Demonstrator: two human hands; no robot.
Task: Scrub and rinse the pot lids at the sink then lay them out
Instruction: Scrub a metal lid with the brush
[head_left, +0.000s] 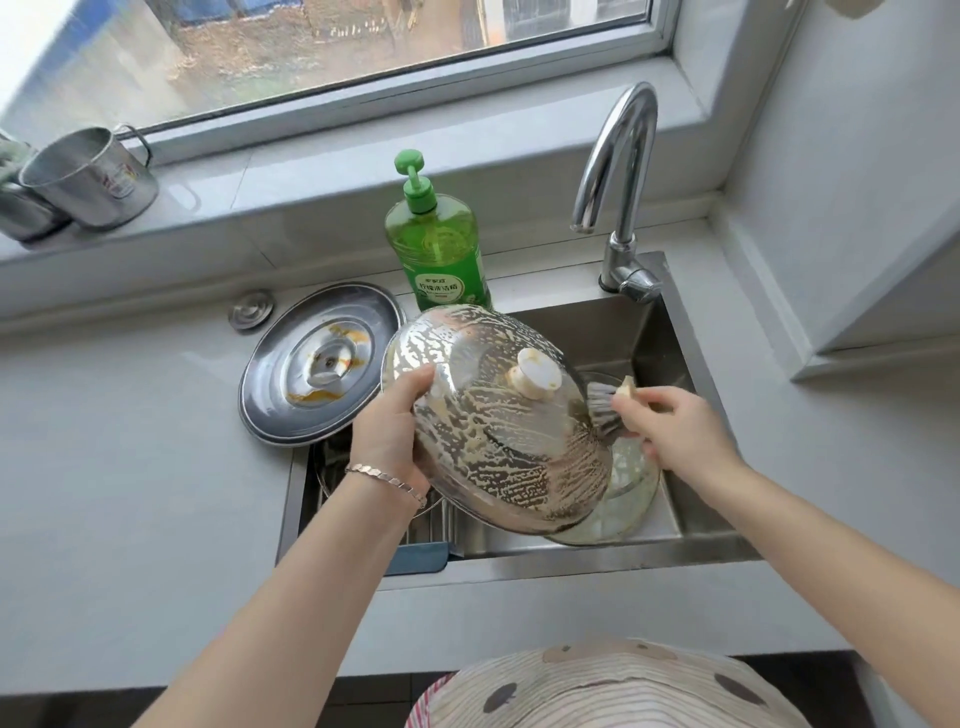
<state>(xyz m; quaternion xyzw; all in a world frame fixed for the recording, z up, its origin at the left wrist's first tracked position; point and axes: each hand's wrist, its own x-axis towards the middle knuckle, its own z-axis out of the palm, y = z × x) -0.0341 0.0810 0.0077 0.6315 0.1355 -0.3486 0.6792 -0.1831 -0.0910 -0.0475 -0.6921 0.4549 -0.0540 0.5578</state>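
Observation:
My left hand (390, 423) grips the left rim of a domed steel lid (483, 441) with a cream knob, tilted over the sink and streaked with soapy foam. My right hand (670, 428) holds a scrubbing brush (605, 410) whose dark bristles press on the lid's right edge. A second steel lid (317, 364), stained with orange sauce, lies upside down across the sink's left rim and the counter. A glass lid (623, 493) lies in the basin, partly hidden under the held lid.
The steel sink (613, 561) has a curved tap (618, 171) at its back right, not running. A green soap bottle (439, 244) stands behind the basin. A drain rack (447, 525) sits in the sink's left part. Metal mugs (88, 179) rest on the window sill.

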